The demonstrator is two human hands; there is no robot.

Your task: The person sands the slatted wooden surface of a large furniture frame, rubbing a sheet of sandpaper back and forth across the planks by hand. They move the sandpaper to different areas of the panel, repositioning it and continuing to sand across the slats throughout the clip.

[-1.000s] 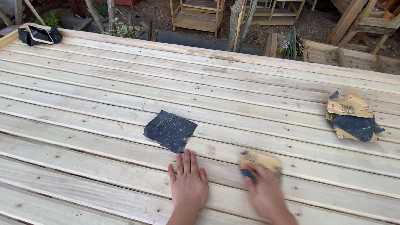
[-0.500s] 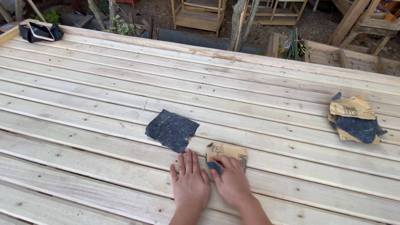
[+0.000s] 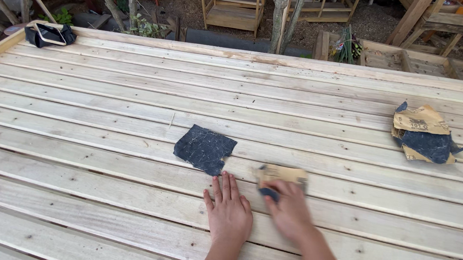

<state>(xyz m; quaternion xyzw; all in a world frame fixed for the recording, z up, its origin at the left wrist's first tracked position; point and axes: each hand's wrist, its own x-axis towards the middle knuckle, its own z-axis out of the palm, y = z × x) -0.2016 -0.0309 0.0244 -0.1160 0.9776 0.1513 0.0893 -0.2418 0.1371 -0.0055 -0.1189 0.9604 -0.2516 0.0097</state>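
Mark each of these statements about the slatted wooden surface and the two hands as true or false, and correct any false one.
1. The right hand presses a folded piece of sandpaper onto the wooden slats. True.
2. The left hand holds the dark sandpaper sheet. False: it lies flat on the wood just below that sheet, apart from it.
3. A pile of crumpled sandpaper lies near the surface's right edge. True.
4. A black object with a pale band sits at the near right corner. False: it sits at the far left corner.
5. Both hands wear gloves. False: they are bare.
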